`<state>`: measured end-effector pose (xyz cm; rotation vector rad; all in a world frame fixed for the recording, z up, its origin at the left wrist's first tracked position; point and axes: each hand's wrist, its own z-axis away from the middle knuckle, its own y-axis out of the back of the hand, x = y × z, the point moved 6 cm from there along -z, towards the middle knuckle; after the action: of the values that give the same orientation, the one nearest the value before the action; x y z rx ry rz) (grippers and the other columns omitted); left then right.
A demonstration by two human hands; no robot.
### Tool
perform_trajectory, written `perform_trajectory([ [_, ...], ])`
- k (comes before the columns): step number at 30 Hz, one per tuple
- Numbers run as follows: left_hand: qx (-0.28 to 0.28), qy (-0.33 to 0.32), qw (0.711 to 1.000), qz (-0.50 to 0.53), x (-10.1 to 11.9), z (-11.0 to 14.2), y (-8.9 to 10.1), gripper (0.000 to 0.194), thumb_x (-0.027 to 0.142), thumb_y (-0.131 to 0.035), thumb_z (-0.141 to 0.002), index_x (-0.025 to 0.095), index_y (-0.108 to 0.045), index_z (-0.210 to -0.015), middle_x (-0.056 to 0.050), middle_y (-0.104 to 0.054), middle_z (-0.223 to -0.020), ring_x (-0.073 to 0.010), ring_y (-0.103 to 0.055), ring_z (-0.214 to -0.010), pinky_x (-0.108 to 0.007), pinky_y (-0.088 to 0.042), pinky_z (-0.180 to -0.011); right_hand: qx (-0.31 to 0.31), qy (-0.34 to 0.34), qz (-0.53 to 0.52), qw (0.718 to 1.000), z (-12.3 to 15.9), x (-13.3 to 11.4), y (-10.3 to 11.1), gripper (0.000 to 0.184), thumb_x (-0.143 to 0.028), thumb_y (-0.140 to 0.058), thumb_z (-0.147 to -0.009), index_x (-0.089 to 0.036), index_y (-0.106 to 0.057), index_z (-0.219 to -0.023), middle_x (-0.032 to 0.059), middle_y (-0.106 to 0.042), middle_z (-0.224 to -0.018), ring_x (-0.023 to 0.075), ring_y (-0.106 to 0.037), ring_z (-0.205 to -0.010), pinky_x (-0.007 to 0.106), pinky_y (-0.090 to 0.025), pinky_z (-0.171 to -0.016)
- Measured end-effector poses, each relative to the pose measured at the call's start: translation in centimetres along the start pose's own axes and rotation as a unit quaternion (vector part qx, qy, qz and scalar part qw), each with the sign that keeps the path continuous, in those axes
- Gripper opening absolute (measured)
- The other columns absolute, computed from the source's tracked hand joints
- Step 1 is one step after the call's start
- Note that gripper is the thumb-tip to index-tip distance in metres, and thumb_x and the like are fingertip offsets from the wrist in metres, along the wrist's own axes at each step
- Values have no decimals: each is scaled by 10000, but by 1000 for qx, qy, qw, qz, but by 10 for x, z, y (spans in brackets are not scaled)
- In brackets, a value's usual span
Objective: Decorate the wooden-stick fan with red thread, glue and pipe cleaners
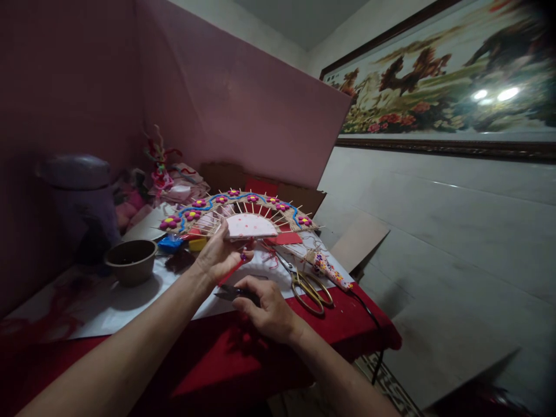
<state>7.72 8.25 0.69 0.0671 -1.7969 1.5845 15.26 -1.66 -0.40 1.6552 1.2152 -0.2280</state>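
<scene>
My left hand (pixel 219 258) is closed on a fan-shaped craft (pixel 252 226), its thumb resting on the pale half-round base with small red dots. Thin sticks spread from that base to a woven tan arc, trimmed with purple-and-yellow flowers and a wavy blue line. Below it, my right hand (pixel 269 310) grips small dark scissors (pixel 225 293), blades pointing left; its fingers hide most of the handle. Something red and narrow (pixel 230 271) hangs under my left hand, near the blades. Large gold-handled scissors (pixel 309 289) lie on the table just right of my right hand.
A brown bowl (pixel 131 263) stands on white paper (pixel 174 289) over a red tablecloth (pixel 208 362). A flower-patterned tool with a black cord (pixel 332 271) lies at right. Behind are pipe cleaners (pixel 160 168), a lidded container (pixel 80 202) and cardboard (pixel 299 202).
</scene>
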Motion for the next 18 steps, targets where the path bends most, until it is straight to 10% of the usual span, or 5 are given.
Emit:
perform_trajectory([
  [18,22,-7,1000,2,2,3,-1,396,487,-374,-893,158,-567,-1004,-149,-623,-840,-260,-598,-705,-292,-420,-471,0,-16,-7,1000,11,0,5,137,-291,-659,-747,-185,-609,-819,-28,-550,-658,116,-476,-597,238,-337,-587],
])
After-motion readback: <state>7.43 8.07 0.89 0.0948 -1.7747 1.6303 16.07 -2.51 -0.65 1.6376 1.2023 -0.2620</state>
